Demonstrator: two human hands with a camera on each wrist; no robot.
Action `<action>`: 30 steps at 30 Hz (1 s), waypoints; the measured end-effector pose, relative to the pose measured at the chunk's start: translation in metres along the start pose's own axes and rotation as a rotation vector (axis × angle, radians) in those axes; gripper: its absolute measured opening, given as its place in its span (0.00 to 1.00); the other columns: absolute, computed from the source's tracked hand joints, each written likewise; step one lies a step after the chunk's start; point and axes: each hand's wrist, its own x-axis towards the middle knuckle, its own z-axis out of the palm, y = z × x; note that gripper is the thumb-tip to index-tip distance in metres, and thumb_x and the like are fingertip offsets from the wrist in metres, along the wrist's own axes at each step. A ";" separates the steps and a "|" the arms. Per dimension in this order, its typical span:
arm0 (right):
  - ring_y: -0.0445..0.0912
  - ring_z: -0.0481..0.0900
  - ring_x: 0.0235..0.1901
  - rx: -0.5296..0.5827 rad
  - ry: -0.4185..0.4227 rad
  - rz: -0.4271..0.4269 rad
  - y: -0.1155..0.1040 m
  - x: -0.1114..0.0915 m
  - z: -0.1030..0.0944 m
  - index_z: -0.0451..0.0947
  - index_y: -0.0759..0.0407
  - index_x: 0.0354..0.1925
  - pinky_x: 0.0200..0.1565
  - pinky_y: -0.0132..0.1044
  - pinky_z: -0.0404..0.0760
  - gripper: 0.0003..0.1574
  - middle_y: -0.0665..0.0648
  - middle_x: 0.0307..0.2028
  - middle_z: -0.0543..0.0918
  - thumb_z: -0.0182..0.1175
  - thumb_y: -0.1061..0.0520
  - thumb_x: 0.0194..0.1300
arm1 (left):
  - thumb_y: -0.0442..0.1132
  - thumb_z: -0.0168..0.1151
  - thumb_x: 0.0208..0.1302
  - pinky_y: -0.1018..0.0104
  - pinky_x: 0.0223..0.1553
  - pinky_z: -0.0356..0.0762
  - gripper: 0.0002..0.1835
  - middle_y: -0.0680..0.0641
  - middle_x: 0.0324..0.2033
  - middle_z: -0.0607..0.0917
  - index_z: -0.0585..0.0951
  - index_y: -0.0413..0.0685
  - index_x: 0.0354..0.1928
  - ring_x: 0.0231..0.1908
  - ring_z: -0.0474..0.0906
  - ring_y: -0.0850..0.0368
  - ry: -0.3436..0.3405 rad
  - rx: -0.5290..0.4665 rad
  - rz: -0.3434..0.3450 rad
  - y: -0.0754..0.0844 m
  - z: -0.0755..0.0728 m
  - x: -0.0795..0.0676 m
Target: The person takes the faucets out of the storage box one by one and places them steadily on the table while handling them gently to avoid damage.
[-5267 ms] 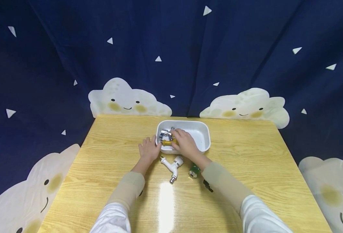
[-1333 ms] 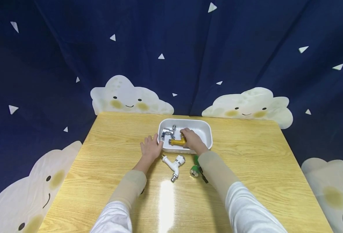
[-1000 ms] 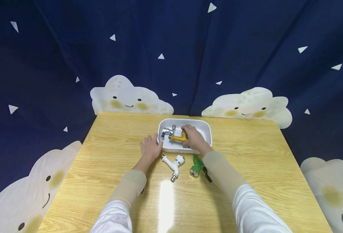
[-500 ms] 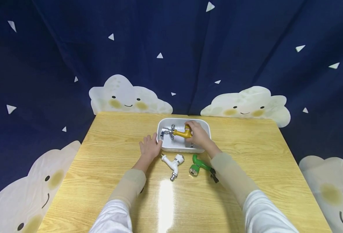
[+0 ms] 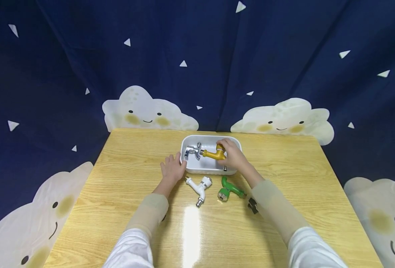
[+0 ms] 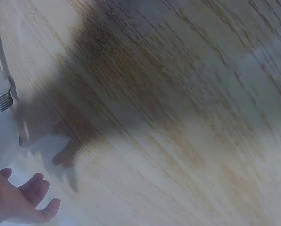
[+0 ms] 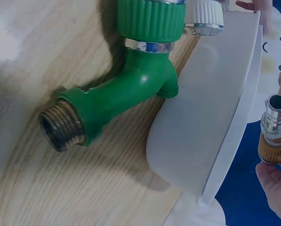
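Observation:
My right hand grips a yellow tap by its handle end, above the white basin. In the right wrist view the yellow tap shows its metal nozzle, with the hand's fingertips on the handle. A chrome tap lies in the basin's left part, close to the yellow tap's threaded end. My left hand rests at the basin's left rim with fingers spread; its fingers look loosely bent in the left wrist view. Part of the basin is hidden behind my right hand.
In front of the basin lie a white tap and, to its right, a green tap. Below my right forearm shows a small black object. The wooden table ends at a dark blue curtain with cloud prints.
My right hand has drawn the yellow tap rightward and up from the basin floor, away from over the chrome tap. The left hand has stayed at the rim. More of the green tap shows.

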 end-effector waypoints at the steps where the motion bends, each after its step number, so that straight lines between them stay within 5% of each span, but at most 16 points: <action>1: 0.54 0.69 0.50 0.007 0.004 -0.006 0.000 -0.002 0.000 0.68 0.65 0.55 0.54 0.46 0.68 0.43 0.63 0.51 0.71 0.72 0.61 0.38 | 0.55 0.36 0.62 0.43 0.51 0.59 0.29 0.39 0.52 0.70 0.62 0.54 0.64 0.52 0.64 0.43 -0.002 0.005 -0.001 0.000 0.000 0.000; 13: 0.52 0.69 0.44 0.061 0.060 -0.036 -0.001 -0.029 -0.004 0.69 0.66 0.53 0.48 0.44 0.71 0.41 0.62 0.48 0.71 0.72 0.62 0.37 | 0.54 0.38 0.63 0.43 0.51 0.59 0.27 0.39 0.51 0.70 0.62 0.54 0.63 0.51 0.64 0.43 0.001 0.004 -0.008 0.000 0.002 0.001; 30: 0.49 0.70 0.42 0.007 0.020 -0.009 0.001 -0.070 -0.003 0.69 0.60 0.53 0.43 0.44 0.73 0.41 0.57 0.49 0.72 0.71 0.56 0.37 | 0.55 0.36 0.62 0.43 0.52 0.58 0.28 0.39 0.52 0.70 0.63 0.54 0.63 0.52 0.64 0.43 -0.004 0.006 -0.010 0.000 0.002 0.001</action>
